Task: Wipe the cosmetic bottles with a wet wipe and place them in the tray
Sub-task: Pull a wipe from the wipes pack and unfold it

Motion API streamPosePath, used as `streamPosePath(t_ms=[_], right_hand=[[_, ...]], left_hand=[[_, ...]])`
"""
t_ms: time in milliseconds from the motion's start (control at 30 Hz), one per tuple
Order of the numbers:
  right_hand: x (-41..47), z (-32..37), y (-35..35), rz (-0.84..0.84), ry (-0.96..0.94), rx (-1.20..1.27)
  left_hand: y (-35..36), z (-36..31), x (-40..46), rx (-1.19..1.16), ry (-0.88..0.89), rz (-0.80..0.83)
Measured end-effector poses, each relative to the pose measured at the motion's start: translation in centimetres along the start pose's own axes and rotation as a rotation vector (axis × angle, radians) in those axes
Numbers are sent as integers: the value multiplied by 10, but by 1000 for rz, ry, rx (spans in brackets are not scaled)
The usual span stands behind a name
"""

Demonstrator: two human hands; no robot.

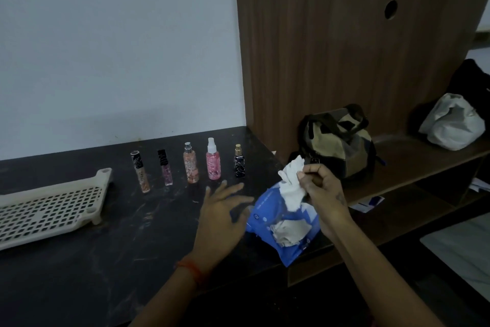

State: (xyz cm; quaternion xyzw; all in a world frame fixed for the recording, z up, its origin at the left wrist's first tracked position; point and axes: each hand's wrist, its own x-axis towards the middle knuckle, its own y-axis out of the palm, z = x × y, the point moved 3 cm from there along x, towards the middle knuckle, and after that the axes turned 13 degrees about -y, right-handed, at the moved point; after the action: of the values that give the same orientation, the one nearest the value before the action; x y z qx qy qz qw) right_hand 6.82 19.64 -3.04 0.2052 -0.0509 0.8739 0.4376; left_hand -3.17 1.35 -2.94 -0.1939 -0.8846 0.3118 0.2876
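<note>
The dark table carries a perforated tray at far left; five cosmetic bottles stand upright in a row mid-table, beyond the hands; the right hand pinches a wet wipe above the blue wipe pack; the left hand, fingers spread, touches the pack's left edge.

No writing can be read anywhere. The blue plastic wet-wipe pack carries faint pale print and small round marks on its face, too blurred to make out. Left of that pack, the beige tube-shaped cosmetic bottle shows a dark illegible smudge of lettering.
</note>
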Motion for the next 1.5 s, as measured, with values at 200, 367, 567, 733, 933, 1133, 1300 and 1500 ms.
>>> streamPosePath(t_ms=[200,367,567,733,933,1133,1300,1500], right_hand=[[19,10,39,118,-13,-22],[14,14,65,257,52,-2],[-5,16,61,313,80,51],[-2,16,38,197,109,69],[-11,17,-6,180,-394,-622],[-29,-1,4,515,-314,-926],[-18,28,34,337,-127,-437],[-10,18,82,359,-10,-161]], left_hand=[[-49,44,16,30,-107,-8],[-43,20,13,-408,-269,244],[-4,-14,9,-779,-483,401],[5,-12,7,-840,-570,392],[8,-5,8,-890,-604,379],[9,-1,8,-899,-602,394],[4,0,9,-909,-539,379],[-17,19,16,-939,-507,324]])
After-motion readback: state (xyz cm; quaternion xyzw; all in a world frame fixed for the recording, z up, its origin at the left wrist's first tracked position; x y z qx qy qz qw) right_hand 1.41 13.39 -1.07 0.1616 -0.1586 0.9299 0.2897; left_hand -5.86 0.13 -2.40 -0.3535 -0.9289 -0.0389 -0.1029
